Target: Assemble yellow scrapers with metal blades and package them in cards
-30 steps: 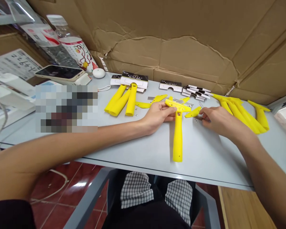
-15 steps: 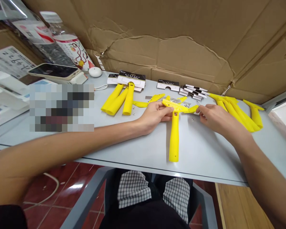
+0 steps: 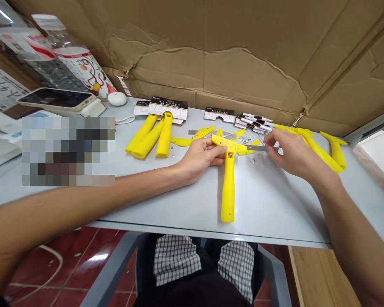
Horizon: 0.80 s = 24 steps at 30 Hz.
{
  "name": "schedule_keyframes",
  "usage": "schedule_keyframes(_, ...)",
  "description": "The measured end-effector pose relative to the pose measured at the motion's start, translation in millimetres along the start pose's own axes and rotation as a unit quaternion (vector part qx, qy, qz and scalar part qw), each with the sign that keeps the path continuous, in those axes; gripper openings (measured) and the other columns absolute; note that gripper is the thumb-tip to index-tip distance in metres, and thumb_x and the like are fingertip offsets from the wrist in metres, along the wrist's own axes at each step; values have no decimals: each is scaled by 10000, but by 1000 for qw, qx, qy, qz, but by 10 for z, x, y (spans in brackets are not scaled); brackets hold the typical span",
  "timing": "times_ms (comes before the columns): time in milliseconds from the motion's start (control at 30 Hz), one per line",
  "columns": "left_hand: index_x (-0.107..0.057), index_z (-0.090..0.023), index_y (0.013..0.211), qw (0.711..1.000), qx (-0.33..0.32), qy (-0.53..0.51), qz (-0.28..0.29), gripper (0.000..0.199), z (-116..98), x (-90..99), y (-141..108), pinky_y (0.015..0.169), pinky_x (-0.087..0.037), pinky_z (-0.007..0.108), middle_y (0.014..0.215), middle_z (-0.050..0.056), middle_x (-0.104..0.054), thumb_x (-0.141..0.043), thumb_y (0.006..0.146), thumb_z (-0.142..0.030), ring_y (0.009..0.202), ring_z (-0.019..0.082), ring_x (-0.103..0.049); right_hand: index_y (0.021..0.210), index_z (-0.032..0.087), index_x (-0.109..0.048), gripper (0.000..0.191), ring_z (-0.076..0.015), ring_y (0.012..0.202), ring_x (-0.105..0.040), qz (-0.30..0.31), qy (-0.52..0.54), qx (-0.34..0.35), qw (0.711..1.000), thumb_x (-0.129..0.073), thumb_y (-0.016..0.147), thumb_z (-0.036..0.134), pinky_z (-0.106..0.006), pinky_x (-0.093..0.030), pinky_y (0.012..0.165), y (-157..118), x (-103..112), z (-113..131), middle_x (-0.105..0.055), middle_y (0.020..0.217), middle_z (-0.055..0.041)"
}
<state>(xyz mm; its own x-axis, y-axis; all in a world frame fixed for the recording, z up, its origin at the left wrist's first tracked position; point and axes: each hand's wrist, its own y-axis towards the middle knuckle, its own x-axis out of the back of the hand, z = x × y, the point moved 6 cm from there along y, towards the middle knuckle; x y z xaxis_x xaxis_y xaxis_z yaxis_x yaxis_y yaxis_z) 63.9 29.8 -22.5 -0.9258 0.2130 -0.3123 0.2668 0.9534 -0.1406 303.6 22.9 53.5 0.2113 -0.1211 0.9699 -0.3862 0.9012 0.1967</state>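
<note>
My left hand (image 3: 200,158) pinches the left end of the head of a yellow T-shaped scraper (image 3: 228,187), whose handle points toward me. Between the fingers of my right hand (image 3: 284,151) is a thin metal blade (image 3: 257,148); its left end meets the right end of the scraper head. Behind the scraper lie loose yellow head pieces (image 3: 203,132) and more metal blades (image 3: 193,132). Small nuts (image 3: 254,160) are scattered on the table near my right hand.
Yellow handles (image 3: 164,136) with a black-and-white card (image 3: 169,108) lie at left, more yellow scrapers (image 3: 336,151) at right. Folded cards (image 3: 254,122) rest by the cardboard wall (image 3: 249,72). A phone (image 3: 59,99) and bottles (image 3: 80,64) stand far left.
My right hand has risen slightly off the scraper head, and the metal blade now shows between them. The whole view has shifted a little; my left hand keeps its hold.
</note>
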Motion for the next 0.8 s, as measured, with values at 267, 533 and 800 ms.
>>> schedule_keyframes(267, -795, -120, 935, 1000, -10, 13, 20, 79, -14, -25, -16, 915, -671, 390, 993, 141, -842, -800, 920, -198, 913, 230, -824, 944, 279, -558, 92, -220, 741, -709, -33, 289, -62, 955, -638, 985, 299, -375, -576, 682, 22, -86, -15, -714, 904, -39)
schedule_keyframes(533, -799, -118, 998, 999, -10, 25, 33, 120, -24, -36, -39, 901, -670, 374, 991, 126, -853, -811, 911, -199, 891, 221, -829, 932, 260, -587, 233, -225, 717, -725, -25, 339, -59, 939, -741, 964, 433, -401, -598, 680, -9, -150, 129, -710, 861, -37)
schedule_keyframes(800, -826, -155, 998, 997, -16, 46, 60, 183, -46, -81, -74, 900, -669, 383, 1018, 118, -859, -877, 864, -269, 993, 254, -821, 949, 242, -639, 189, -222, 800, -685, -31, 388, -39, 920, -762, 945, 386, -408, -586, 747, -8, -207, 194, -708, 899, -46)
